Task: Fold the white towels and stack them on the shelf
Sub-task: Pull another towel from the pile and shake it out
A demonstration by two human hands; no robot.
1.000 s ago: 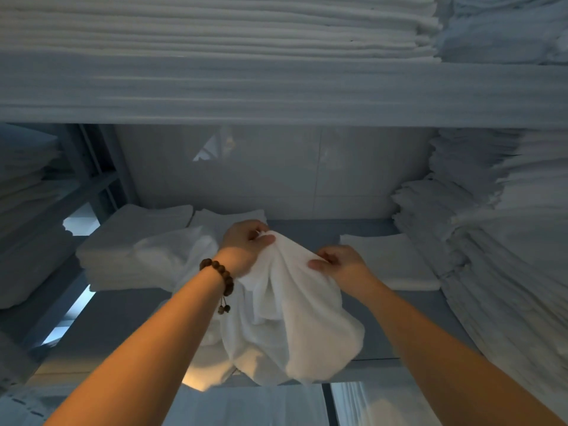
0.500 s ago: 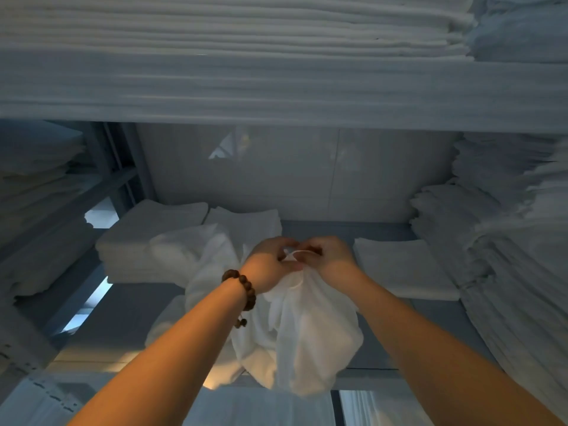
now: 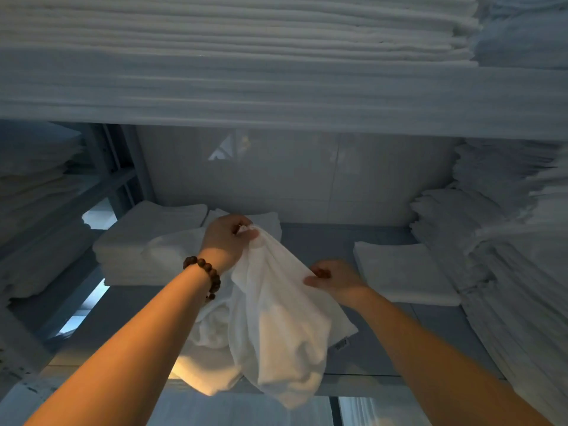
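A loose white towel (image 3: 276, 318) is held above the front of the grey shelf (image 3: 322, 250). Its lower folds are bunched on the shelf's front edge and spill over it. A small label (image 3: 342, 344) shows on the cloth near the shelf's front.

The left hand (image 3: 227, 241) is raised over the middle of the shelf. Its fingers are curled together and, with the thumb, pinch a gathered corner of the towel. A bracelet of dark wooden beads (image 3: 206, 272) sits on that wrist.

The right hand (image 3: 335, 279) is lower, toward the shelf's right side. Its thumb lies against curled fingers and nips the same edge of cloth. That edge runs taut and sloping between the two hands.

A stack of folded white towels (image 3: 147, 241) stands on the left part of the shelf. A second, smaller folded stack (image 3: 270, 221) sits at the back of the shelf, partly hidden behind the left hand. A thin folded pile (image 3: 399, 272) lies on the right part of the shelf. A tall, uneven pile of white linen (image 3: 507, 241) rises at the shelf's right end.

Above the shelf runs an upper shelf board (image 3: 276, 96), loaded with flat layers of white linen (image 3: 215, 26). A pale wall panel (image 3: 307, 179) closes the back of the shelf.
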